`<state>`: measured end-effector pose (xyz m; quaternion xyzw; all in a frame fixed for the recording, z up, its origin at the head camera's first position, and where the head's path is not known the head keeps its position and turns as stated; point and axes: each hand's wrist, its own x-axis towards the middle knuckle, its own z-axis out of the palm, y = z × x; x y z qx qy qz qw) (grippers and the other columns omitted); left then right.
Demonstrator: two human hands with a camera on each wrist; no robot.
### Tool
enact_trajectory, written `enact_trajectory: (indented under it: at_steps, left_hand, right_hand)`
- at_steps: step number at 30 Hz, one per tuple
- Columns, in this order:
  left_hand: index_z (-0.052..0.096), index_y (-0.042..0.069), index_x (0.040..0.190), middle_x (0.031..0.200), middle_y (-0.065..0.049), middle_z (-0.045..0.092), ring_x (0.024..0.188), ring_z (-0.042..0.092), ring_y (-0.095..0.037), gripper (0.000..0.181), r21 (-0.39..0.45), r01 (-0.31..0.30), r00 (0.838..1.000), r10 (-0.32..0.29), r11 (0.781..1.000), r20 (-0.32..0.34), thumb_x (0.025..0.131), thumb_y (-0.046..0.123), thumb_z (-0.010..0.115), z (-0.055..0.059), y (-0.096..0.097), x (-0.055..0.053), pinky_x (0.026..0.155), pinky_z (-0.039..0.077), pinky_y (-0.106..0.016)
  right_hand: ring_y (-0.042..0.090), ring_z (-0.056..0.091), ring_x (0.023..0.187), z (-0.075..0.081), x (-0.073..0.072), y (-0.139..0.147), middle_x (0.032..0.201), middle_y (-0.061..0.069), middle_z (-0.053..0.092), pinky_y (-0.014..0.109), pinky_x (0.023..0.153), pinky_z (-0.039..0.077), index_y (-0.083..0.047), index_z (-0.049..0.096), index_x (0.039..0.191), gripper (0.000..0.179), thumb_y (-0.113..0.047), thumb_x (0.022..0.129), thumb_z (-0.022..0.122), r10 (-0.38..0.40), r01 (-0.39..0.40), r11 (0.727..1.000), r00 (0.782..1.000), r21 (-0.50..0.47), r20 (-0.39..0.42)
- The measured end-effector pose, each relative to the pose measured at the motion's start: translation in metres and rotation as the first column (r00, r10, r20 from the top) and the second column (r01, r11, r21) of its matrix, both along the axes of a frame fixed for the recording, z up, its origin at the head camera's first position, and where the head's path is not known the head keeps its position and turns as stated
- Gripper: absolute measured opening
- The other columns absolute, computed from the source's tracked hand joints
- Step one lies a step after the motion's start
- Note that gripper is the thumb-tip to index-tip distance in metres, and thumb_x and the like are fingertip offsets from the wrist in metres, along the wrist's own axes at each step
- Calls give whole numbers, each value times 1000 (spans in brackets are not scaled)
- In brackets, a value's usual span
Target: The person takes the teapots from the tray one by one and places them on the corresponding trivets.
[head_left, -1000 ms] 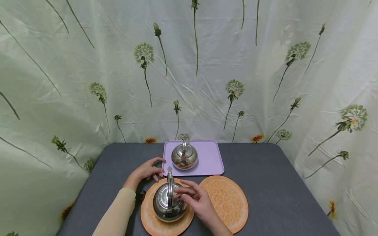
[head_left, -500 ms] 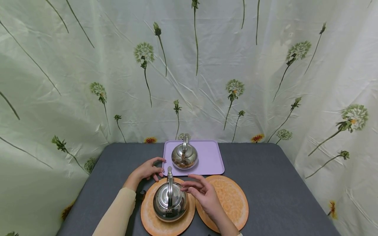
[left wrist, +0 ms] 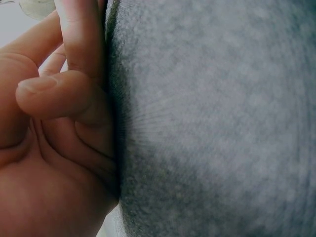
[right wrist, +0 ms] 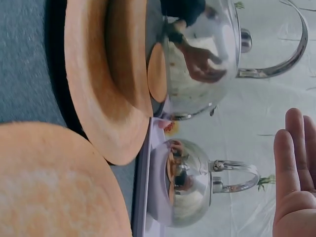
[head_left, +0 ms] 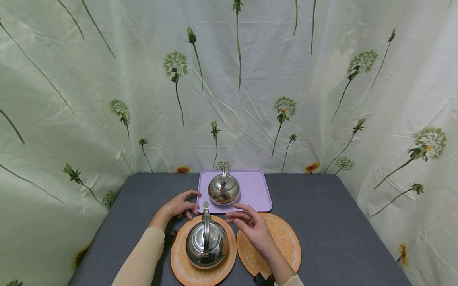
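Observation:
A shiny steel kettle (head_left: 200,248) with an upright handle stands on the left round orange mat (head_left: 179,254). My right hand (head_left: 252,228) is held over the right orange mat (head_left: 275,242), to the right of that kettle, its fingers loose and holding nothing. In the right wrist view its fingers (right wrist: 286,163) are apart from both kettles. My left hand (head_left: 179,205) rests on the table with relaxed fingers, its fingertips right at the left edge of the lilac tray (head_left: 254,192). On that tray sits a second, smaller-looking steel kettle (head_left: 229,192).
The dark grey table (head_left: 322,222) extends to both sides of the mats. Behind it hangs a pale curtain (head_left: 250,119) with dandelion prints. The tray lies against the table's far side.
My right hand has drawn away from the near kettle's handle, moving right and slightly farther forward over the right mat. The left hand and both kettles have stayed put.

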<state>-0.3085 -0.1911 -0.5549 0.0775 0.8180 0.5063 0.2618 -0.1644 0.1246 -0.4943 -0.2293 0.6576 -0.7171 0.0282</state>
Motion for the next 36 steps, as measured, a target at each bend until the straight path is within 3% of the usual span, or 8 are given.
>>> enact_trajectory:
  at_steps: [8,17,24,36]
  left_hand:
    - [48,23,143,82,-5,76,56,70,-17,51,12,-13,1000,13,1000,8,96,25,67,1,1,1,42,34,-24]
    - [49,24,142,82,-5,75,57,70,-18,50,-3,-24,1000,24,1000,7,96,27,67,1,2,0,42,34,-24]
    - [49,25,141,82,-5,75,57,70,-17,49,-8,-27,1000,27,1000,12,96,27,67,1,2,0,43,34,-25]
    - [49,26,141,83,-5,76,57,71,-18,49,-14,-27,999,27,1000,17,96,27,68,1,2,-1,43,34,-25]
  right_hand:
    - [18,71,107,4,-9,4,125,28,65,29,94,53,-6,51,141,42,-13,100,60,-24,24,1000,1000,9,-10]
    - [27,71,107,4,-24,6,124,27,66,29,94,53,-6,51,140,40,-11,100,59,-32,35,999,997,42,-75]
    - [28,70,109,8,-35,8,125,22,67,28,94,53,-12,52,140,41,-15,100,60,-57,62,995,997,75,-59]
    - [31,71,107,15,-52,10,123,26,67,27,94,53,-9,52,140,41,-13,100,60,-75,82,993,993,80,-92]
